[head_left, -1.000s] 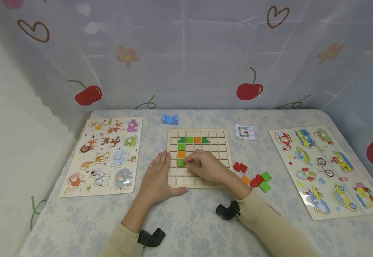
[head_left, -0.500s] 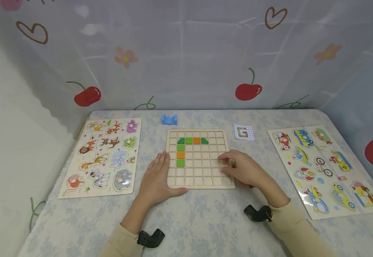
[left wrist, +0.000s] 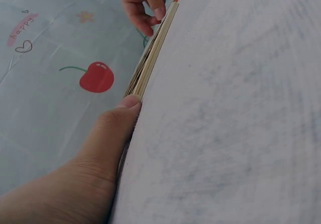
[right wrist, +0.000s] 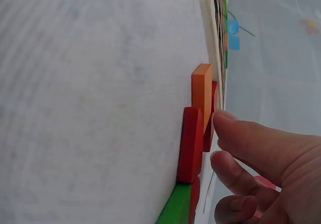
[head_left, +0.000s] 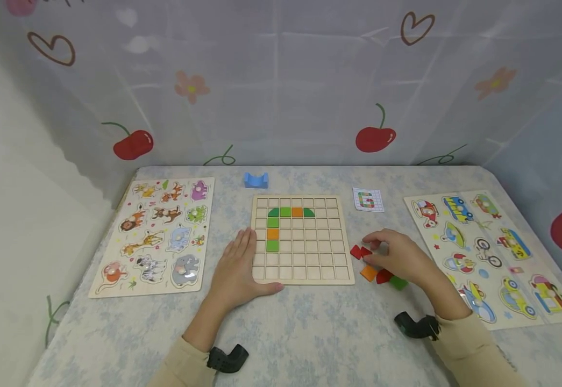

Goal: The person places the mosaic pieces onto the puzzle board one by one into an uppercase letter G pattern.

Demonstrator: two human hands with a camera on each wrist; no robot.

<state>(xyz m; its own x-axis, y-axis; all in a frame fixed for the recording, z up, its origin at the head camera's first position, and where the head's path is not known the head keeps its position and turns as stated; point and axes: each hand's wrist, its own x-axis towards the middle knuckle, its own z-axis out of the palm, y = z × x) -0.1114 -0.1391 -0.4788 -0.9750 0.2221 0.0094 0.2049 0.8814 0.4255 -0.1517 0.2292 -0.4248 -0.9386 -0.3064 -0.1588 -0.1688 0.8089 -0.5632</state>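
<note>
A wooden grid board [head_left: 305, 269] lies mid-table. Green and orange tiles [head_left: 273, 234] fill part of its upper left, forming a top row and a left column. My left hand [head_left: 234, 269] lies spread at its left side, fingers along the left edge, thumb touching the front edge. Right of the board, my right hand [head_left: 399, 258] hovers over loose pieces with thumb and forefinger apart, holding nothing visible. Beneath and around it are red pieces [head_left: 355, 251], an orange square [head_left: 369, 273] and a green piece [head_left: 399, 282]. The hand partly covers this cluster.
An animal puzzle board [head_left: 155, 236] lies at the left, a vehicle puzzle board [head_left: 493, 258] at the right. Behind the grid board are a blue block [head_left: 256, 180] and a small pattern card [head_left: 368, 199]. A curtain [head_left: 281, 80] hangs behind the table.
My right hand has moved right from the board's left column to the loose pieces, leaving a green square in that column. The left hand has stayed in place.
</note>
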